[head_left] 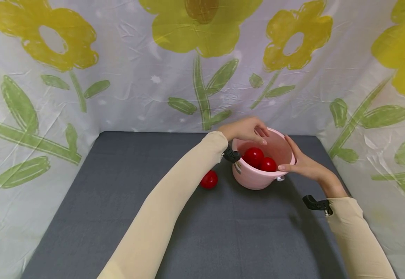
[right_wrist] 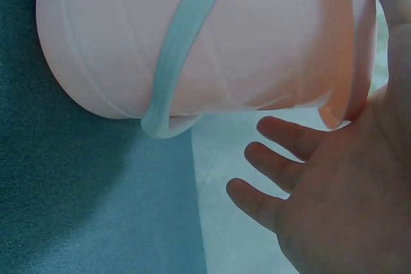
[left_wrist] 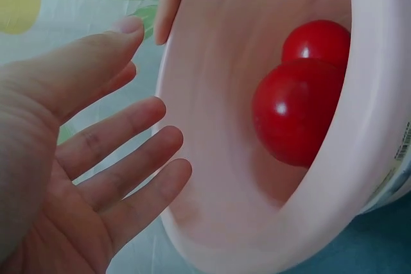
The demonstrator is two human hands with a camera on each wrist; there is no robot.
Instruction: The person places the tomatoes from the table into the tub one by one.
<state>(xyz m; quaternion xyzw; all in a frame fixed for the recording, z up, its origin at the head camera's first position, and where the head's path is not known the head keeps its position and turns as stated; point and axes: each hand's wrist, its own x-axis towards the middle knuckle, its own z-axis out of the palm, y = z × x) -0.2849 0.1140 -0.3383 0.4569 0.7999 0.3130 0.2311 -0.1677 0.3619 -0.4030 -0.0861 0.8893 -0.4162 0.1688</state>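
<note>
A pink plastic bucket (head_left: 254, 179) stands on the grey table, tilted a little toward me. Two red balls (head_left: 254, 156) lie inside it, touching each other. A third red ball (head_left: 209, 179) lies on the table just left of the bucket. My left hand (head_left: 258, 135) hovers over the bucket's far left rim, fingers relaxed and holding nothing. In the left wrist view its straight fingers (left_wrist: 128, 158) lie beside the rim (left_wrist: 372, 126). My right hand (head_left: 301, 161) rests against the bucket's right side, thumb along the rim. The right wrist view shows its fingers (right_wrist: 270, 165) spread off the bucket wall (right_wrist: 257, 30).
The grey table (head_left: 118, 193) is ringed by a white cloth backdrop (head_left: 136, 77) printed with yellow flowers, rising at the back and both sides. A pale handle (right_wrist: 180, 49) hangs down the bucket's outside. Black wrist mounts (head_left: 315, 203) sit on both sleeves.
</note>
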